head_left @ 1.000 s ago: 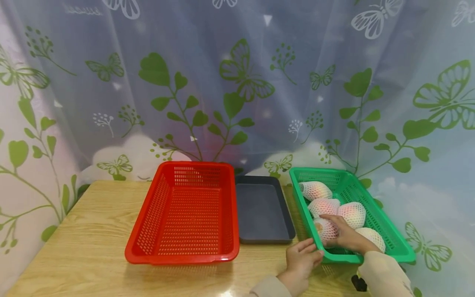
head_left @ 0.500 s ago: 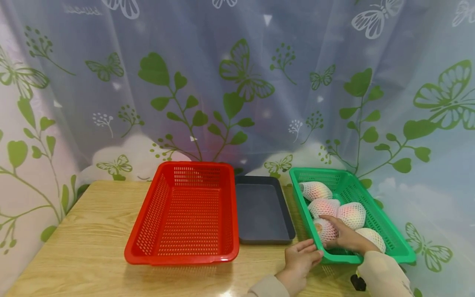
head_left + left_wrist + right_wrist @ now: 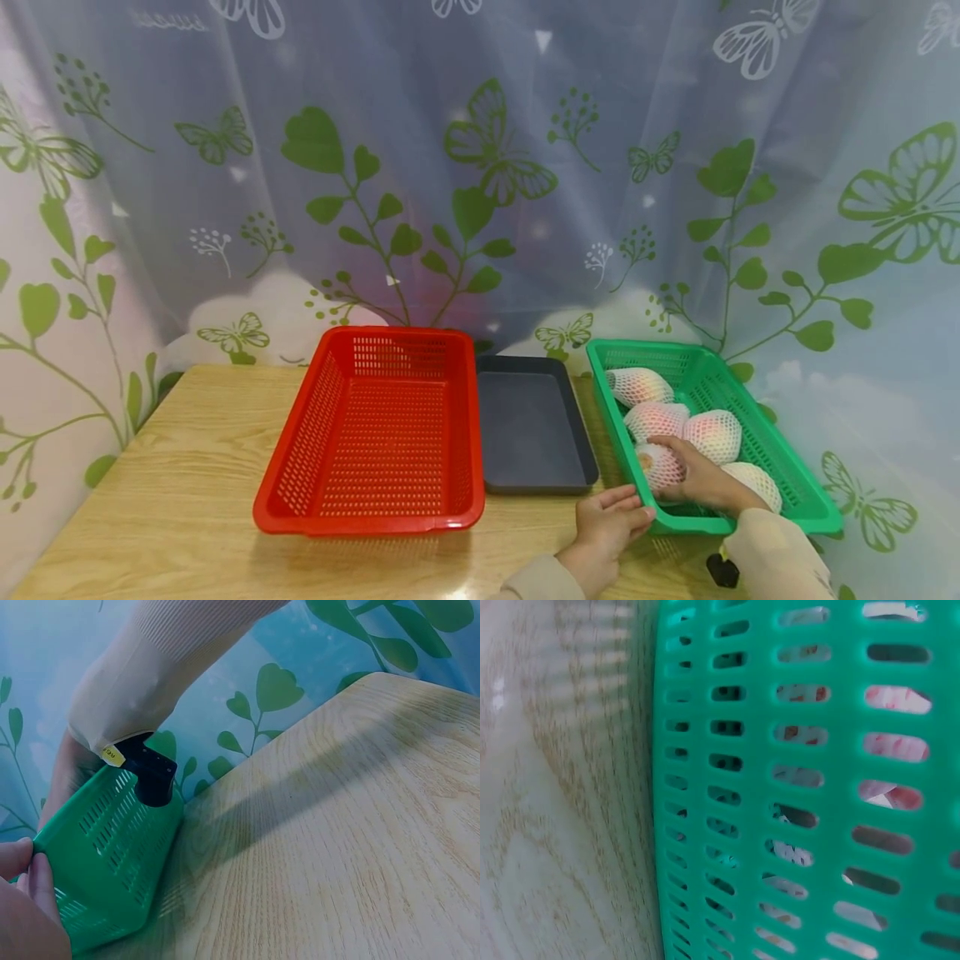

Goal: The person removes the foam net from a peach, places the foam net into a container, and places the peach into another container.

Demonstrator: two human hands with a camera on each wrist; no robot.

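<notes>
The green basket [image 3: 802,479] stands at the right of the table, holding several round pinkish-yellow fruits in white foam nets. My right hand [image 3: 707,479] reaches inside and grips the net-wrapped fruit [image 3: 662,467] nearest the front left corner; part of that fruit is hidden by the fingers. At the same corner my left hand [image 3: 606,529] pinches the rim between thumb and fingers, as the left wrist view shows on the green basket [image 3: 112,847]. Only slotted basket wall [image 3: 761,817] and the table appear in the right wrist view, with fruit glimpsed through the slots.
A red slotted basket [image 3: 480,467] with nothing in it stands left of centre. Between the two baskets lies a shallow dark grey tray [image 3: 532,425]. A patterned curtain [image 3: 420,167] hangs behind the wooden table [image 3: 172,500]. A black wrist camera [image 3: 722,571] sits under the right sleeve.
</notes>
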